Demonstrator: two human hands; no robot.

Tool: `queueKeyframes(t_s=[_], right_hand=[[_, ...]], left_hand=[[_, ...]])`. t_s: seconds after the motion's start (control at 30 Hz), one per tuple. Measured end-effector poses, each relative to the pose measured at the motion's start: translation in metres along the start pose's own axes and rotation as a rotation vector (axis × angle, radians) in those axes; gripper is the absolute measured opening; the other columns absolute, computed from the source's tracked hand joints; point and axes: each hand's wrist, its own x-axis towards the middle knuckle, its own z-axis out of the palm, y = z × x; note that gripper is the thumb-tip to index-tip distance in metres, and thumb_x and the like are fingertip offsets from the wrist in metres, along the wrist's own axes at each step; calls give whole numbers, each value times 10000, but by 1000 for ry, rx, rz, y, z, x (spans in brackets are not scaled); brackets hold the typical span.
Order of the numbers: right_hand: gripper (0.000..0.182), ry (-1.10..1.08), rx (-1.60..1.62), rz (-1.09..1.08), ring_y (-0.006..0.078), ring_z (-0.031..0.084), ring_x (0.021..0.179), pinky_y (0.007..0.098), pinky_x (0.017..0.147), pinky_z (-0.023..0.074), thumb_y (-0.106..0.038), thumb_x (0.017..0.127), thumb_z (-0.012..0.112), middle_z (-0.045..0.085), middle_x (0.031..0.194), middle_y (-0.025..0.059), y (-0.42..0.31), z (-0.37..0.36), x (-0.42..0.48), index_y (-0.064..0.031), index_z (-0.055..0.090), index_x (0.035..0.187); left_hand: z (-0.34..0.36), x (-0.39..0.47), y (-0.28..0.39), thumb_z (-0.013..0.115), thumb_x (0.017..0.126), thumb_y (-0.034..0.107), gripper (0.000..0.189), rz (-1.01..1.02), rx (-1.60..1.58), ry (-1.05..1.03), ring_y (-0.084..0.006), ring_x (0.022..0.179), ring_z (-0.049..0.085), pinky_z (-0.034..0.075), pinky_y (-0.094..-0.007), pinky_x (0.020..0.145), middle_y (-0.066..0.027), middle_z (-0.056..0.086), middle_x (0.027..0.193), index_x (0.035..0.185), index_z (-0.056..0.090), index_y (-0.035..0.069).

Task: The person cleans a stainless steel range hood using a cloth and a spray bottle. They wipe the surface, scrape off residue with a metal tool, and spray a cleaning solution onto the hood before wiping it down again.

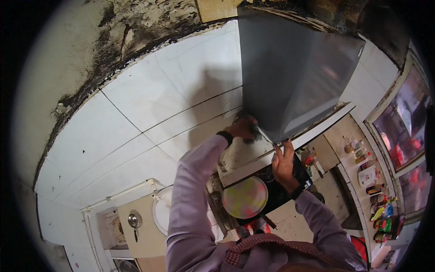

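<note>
A tall dark grey panelled box (272,74) stands against the white tiled wall, its lower corner above a pale, stained ledge (244,156). My left hand (243,128) is at the left of this corner, blurred and partly dark; a thin pale edge or strip runs from it to the corner, and I cannot tell what the fingers hold. My right hand (283,165) touches the front edge of the ledge at the corner, fingertips up, palm partly visible. A black band is on each wrist.
Below the ledge, a round patterned lid or tray (245,197) lies on a black cooktop (272,185). Bottles and packets (382,210) line the sill by the window at right. A metal ladle (135,221) hangs at lower left. Crumbling plaster (149,23) borders the tiles.
</note>
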Motion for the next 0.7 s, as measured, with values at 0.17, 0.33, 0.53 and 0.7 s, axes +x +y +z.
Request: queueKeyframes(t_s=[0.17,0.33,0.53,0.7], right_hand=[[379,-44,-31,23,486,304,1271,532,1041,303,-85,836,497,372,1311,297,8,-4,0,13,536,1199],[393,-102,-19,40,499,289,1279,562,1039,290,-79,838,485,358,1319,317,4,-5,-1,25,532,1213],[364,-57,-9,23,502,308,1267,567,1033,291,-78,843,474,359,1325,318,12,-6,-2,20,552,1186],[374,-36,-4,10,500,323,1255,561,1014,321,-74,821,494,393,1286,315,-3,-4,3,16,558,1178]], left_hand=[[0,-42,111,738,669,410,745,-38,84,-159,-396,1051,549,378,-487,957,-175,574,1159,1270,412,115],[5,-21,70,604,761,538,820,-240,278,-141,-465,1167,439,307,-567,1009,-201,469,1323,1420,302,154],[4,28,-20,612,760,512,685,-118,559,67,-407,1178,475,407,-553,956,-153,482,1314,1335,459,173],[1,32,-64,613,792,506,626,-299,323,-6,-369,1180,481,421,-479,956,-170,483,1332,1301,503,159]])
